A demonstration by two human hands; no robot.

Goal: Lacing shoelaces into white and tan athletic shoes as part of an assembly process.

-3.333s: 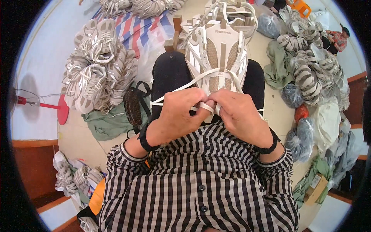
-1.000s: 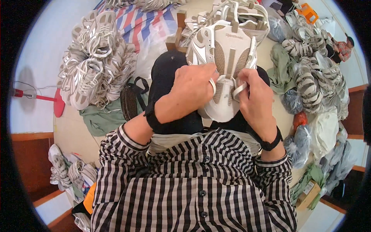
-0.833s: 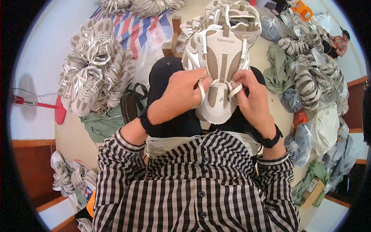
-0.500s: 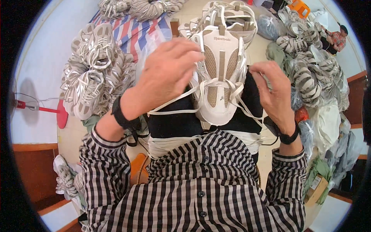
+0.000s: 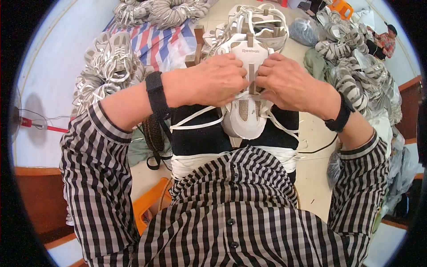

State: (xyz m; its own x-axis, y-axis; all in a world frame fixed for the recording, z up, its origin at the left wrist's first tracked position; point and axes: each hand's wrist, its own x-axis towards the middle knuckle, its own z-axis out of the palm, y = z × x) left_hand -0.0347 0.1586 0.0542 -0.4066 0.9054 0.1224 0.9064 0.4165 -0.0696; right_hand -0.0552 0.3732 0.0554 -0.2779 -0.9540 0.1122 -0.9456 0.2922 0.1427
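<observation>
A white and beige sneaker (image 5: 242, 127) lies across my lap, toe toward me, its tongue facing up. From the left, my left hand (image 5: 218, 80) reaches over the upper with its fingers curled in a pinch. My right hand (image 5: 282, 80) does the same from the right, and the fingertips nearly meet above the tongue. Both hands are closed at the white shoelace (image 5: 195, 119), whose loose loops trail to either side; the exact grip is partly hidden by the fingers. Black cloth (image 5: 195, 138) lies under the shoe.
More sneakers (image 5: 267, 20) rest just beyond it, near a wooden post (image 5: 199, 38). Shoe piles stand left (image 5: 111, 60) and right (image 5: 369, 84). A striped sheet (image 5: 151, 40) spreads far left. Someone in a plaid shirt (image 5: 388, 43) sits far right. An orange stool (image 5: 149, 200) is beside me.
Both hands have come inward and down onto the sneaker from the raised, apart position. Their fingers have closed over the lacing. My elbows have spread outward.
</observation>
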